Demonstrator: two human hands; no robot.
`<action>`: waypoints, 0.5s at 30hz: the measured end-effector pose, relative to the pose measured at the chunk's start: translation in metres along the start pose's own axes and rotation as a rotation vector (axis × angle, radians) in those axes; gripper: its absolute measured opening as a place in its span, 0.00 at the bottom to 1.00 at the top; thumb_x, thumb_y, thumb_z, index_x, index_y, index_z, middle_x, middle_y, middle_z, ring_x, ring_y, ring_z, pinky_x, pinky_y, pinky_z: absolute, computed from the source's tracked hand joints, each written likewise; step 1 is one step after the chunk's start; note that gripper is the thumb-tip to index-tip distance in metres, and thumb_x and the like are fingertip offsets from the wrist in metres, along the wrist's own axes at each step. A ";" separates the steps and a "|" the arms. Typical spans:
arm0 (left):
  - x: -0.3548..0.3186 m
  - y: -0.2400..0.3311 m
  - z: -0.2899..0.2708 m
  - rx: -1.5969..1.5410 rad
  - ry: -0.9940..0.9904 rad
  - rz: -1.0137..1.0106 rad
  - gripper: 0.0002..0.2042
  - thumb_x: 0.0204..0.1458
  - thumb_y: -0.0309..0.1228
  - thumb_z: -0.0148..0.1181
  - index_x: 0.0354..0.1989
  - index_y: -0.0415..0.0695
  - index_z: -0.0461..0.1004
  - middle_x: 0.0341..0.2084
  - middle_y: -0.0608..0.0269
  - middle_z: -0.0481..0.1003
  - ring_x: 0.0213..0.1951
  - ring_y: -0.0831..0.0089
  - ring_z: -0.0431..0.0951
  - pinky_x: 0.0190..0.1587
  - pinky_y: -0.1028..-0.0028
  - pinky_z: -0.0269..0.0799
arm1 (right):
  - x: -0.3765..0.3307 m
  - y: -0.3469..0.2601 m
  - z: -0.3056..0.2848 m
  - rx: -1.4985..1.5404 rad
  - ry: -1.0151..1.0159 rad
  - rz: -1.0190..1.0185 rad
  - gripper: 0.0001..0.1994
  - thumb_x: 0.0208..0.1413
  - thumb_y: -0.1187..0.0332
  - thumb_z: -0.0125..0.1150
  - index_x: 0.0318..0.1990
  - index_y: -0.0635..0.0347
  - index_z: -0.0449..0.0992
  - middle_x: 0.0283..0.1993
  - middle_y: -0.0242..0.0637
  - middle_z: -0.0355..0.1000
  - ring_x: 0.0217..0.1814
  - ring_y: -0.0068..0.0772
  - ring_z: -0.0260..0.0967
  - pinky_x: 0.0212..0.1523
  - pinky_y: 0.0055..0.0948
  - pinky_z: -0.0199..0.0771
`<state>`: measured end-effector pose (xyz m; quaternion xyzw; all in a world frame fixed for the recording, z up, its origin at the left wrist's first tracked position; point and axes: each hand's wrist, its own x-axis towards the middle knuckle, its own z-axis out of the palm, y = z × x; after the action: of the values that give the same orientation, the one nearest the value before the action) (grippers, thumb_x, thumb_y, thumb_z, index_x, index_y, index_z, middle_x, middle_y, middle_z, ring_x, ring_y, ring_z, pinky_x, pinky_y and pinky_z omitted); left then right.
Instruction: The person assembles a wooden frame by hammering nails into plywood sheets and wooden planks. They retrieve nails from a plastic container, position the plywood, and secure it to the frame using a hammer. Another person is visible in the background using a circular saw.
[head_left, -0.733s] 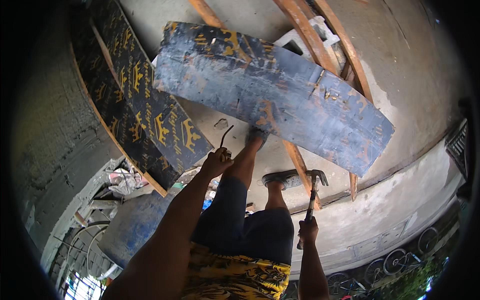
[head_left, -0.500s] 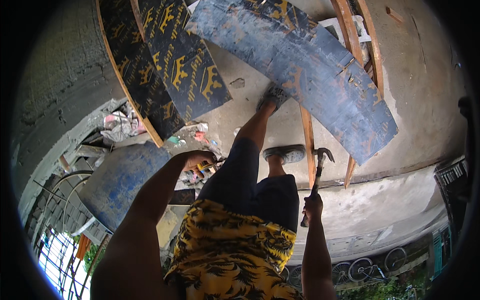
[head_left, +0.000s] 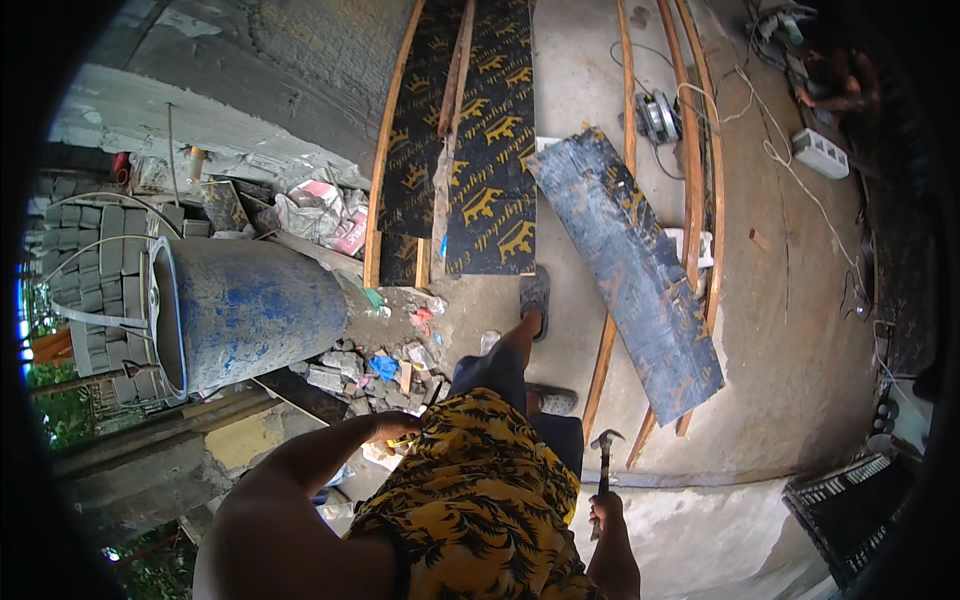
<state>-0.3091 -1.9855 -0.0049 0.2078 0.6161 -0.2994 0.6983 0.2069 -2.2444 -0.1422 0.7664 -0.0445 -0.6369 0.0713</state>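
My right hand (head_left: 606, 508) is closed round the handle of a claw hammer (head_left: 606, 445), its metal head pointing up and away from me. At my left hip, my left hand (head_left: 395, 427) is bent in against my shirt; a small yellow and black tool shows by its fingers, partly hidden. In front of my feet a worn dark plywood panel (head_left: 630, 280) lies aslant over long wooden strips (head_left: 603, 380). Farther left are black plywood sheets with gold print (head_left: 490, 170), edged with timber battens (head_left: 375, 230).
A blue, cement-stained drum (head_left: 255, 310) lies on its side at left, beside rubble (head_left: 345, 365) and sacks (head_left: 325, 215). Beyond the strips are a circular saw-like power tool (head_left: 657, 118), cords (head_left: 765, 145) and a white power strip (head_left: 820, 153). Another person (head_left: 845, 85) is at the far right.
My view has swung left and taken in more of the floor, so the drum, sheets and panel appear shifted. The hammer stays in my right hand, now lower in the picture.
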 end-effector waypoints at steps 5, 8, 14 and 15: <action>0.043 0.029 -0.010 0.062 0.121 0.111 0.27 0.65 0.49 0.50 0.69 0.54 0.63 0.66 0.59 0.66 0.65 0.54 0.68 0.55 0.41 0.77 | -0.063 -0.005 -0.004 -0.146 0.029 0.071 0.06 0.62 0.69 0.61 0.37 0.61 0.72 0.21 0.34 0.63 0.17 0.32 0.61 0.20 0.39 0.71; 0.083 0.030 -0.042 0.343 0.118 0.188 0.23 0.64 0.43 0.52 0.65 0.52 0.69 0.59 0.60 0.73 0.54 0.58 0.77 0.54 0.48 0.76 | -0.093 -0.067 0.017 -0.182 0.059 -0.068 0.06 0.62 0.68 0.61 0.38 0.60 0.72 0.22 0.35 0.64 0.18 0.33 0.62 0.20 0.39 0.71; 0.111 0.048 -0.098 0.128 0.026 0.181 0.27 0.61 0.53 0.55 0.67 0.58 0.69 0.58 0.66 0.75 0.52 0.63 0.77 0.52 0.47 0.72 | -0.127 -0.207 0.075 -0.185 0.043 -0.387 0.07 0.63 0.67 0.60 0.41 0.60 0.72 0.23 0.37 0.65 0.19 0.36 0.64 0.22 0.40 0.72; 0.095 0.058 -0.099 0.170 0.025 0.187 0.28 0.60 0.54 0.56 0.67 0.58 0.69 0.58 0.66 0.75 0.52 0.63 0.77 0.53 0.48 0.71 | -0.133 -0.225 0.083 -0.187 0.038 -0.430 0.07 0.63 0.67 0.60 0.42 0.59 0.72 0.23 0.37 0.66 0.19 0.36 0.64 0.22 0.40 0.72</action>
<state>-0.3369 -1.8926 -0.1188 0.3265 0.5749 -0.2813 0.6955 0.0957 -2.0060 -0.0655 0.7602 0.1804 -0.6241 0.0056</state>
